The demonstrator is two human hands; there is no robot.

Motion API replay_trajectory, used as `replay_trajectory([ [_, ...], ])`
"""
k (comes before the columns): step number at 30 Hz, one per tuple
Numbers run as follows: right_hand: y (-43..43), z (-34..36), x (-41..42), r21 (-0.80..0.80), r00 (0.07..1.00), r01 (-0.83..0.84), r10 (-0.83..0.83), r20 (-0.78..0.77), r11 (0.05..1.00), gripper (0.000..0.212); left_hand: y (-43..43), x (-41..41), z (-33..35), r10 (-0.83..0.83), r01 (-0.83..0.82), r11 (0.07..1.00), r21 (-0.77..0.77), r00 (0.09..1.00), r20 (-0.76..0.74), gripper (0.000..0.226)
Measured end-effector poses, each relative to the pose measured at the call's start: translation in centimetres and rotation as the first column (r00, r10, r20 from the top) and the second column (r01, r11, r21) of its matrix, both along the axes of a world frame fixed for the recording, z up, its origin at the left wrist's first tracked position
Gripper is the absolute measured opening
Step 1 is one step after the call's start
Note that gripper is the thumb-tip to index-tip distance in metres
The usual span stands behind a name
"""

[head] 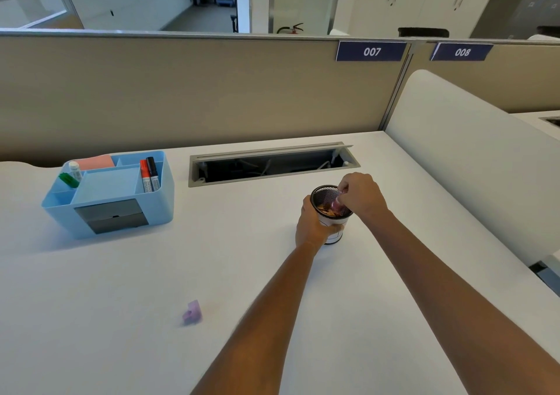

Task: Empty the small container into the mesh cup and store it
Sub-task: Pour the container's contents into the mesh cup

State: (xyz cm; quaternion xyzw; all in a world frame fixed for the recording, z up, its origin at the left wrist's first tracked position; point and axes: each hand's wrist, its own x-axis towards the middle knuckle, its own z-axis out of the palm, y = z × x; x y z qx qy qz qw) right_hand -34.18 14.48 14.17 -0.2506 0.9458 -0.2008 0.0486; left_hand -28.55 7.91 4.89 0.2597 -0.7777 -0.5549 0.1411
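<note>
A black mesh cup (326,193) with a white band around its lower part stands on the white desk (121,273). My left hand (312,225) wraps around its near side. My right hand (362,194) holds a small clear purple container (337,203) tilted mouth-down over the cup's rim. Small orange-yellow pieces (327,208) lie inside the cup. A purple lid (192,312) lies alone on the desk, near left of my arms.
A light blue desk organiser (109,193) with markers, a glue stick and sticky notes stands at the left. An open cable tray (272,164) is set into the desk behind the cup. A beige partition runs along the back, a white divider on the right.
</note>
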Motion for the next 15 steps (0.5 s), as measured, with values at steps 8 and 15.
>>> replay_trajectory([
  [8,0.23,-0.24,0.31,-0.086,0.998,0.062,-0.061,0.018,0.994,0.03,-0.09,-0.01,-0.11,-0.002,0.002,1.0,0.005,1.0,0.004,0.086],
  [15,0.11,-0.23,0.41,-0.113,0.996,0.092,-0.093,-0.006,0.989,0.026,-0.03,-0.05,0.05,-0.006,0.006,1.0,0.0,1.0,0.012,0.085],
])
